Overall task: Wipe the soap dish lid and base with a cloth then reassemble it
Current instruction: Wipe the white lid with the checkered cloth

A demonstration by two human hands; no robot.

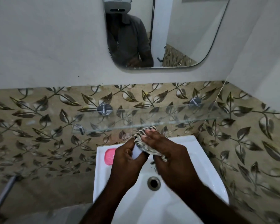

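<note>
Over sink (205, 159), cloth (145, 143) on lid (137, 152)

Both hands meet over the middle, left hand (128, 156) curled closed, right hand (165, 152) with fingers pressed flat

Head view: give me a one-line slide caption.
Over a white sink, the left hand holds a white soap dish part while the right hand wipes it with a striped cloth.
</note>
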